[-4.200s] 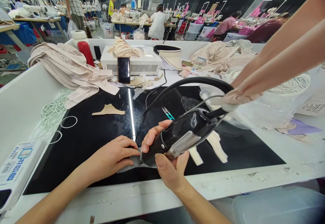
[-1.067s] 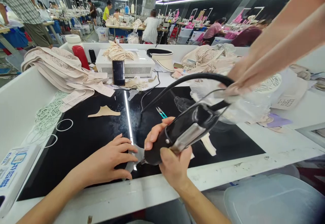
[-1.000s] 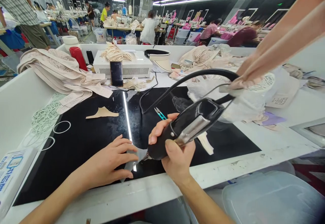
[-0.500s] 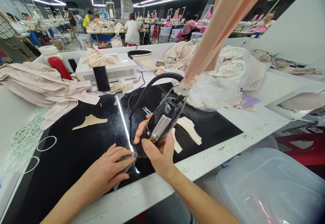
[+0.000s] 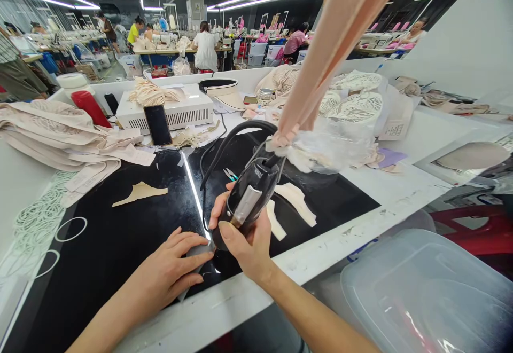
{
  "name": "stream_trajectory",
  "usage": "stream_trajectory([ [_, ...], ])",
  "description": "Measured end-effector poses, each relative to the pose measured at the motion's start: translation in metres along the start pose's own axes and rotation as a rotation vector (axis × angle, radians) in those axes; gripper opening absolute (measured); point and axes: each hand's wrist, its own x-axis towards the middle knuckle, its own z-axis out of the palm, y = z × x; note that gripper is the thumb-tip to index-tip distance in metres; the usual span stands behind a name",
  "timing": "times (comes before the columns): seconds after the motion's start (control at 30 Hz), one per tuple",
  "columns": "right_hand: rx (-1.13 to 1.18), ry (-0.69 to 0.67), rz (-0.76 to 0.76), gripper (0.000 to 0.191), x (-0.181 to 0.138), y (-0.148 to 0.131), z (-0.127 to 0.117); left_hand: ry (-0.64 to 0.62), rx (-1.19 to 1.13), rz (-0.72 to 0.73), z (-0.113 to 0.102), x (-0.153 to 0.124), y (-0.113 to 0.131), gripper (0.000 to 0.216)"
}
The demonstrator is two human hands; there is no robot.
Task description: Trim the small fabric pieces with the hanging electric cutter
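Note:
My right hand (image 5: 248, 246) wraps around a black corded handheld power tool (image 5: 254, 185) with a silver plate on its side. The tool leans over the glossy black work surface (image 5: 96, 246), its lower end close to the fingertips of my left hand (image 5: 170, 265). That hand lies flat with fingers spread, pressing on a thin greyish piece (image 5: 192, 265), mostly covered. What the tool's tip touches is hidden. A pink fabric strip (image 5: 332, 48) runs up from the tool's top. Two cream fabric pieces (image 5: 296, 203) lie right of the tool, and a beige one (image 5: 140, 194) lies left.
Small scissors (image 5: 230, 175) lie behind the tool, near its black cable (image 5: 224, 147). A white vented box (image 5: 188, 112) with a phone (image 5: 157, 124) against it stands at the back. Fabric heaps (image 5: 80, 134) and bagged pieces (image 5: 352, 102) flank it. A translucent bin (image 5: 425, 289) stands right.
The whole view has shifted slightly. Both hands and the tool keep nearly the same pose and place on the surface.

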Motion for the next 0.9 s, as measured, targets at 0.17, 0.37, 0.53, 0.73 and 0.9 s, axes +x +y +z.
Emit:
stream_trajectory([
  [0.17, -0.027, 0.017, 0.035, 0.024, 0.001, 0.000, -0.001, -0.032, -0.001, -0.016, -0.003, 0.000, 0.003, 0.044],
  [0.37, 0.028, 0.047, -0.039, 0.033, 0.005, -0.001, -0.006, 0.013, 0.001, -0.003, 0.000, -0.001, 0.001, 0.041],
  [0.53, -0.013, 0.055, -0.025, 0.030, 0.004, 0.000, -0.007, 0.009, 0.009, -0.005, 0.000, -0.001, 0.001, 0.043],
  [0.73, -0.021, 0.028, -0.035, 0.027, 0.006, 0.002, -0.011, 0.037, 0.018, 0.007, 0.001, -0.001, 0.001, 0.044],
  [0.9, 0.032, 0.050, -0.111, 0.033, 0.009, 0.003, -0.022, 0.026, 0.027, 0.016, 0.000, -0.001, 0.002, 0.049],
])
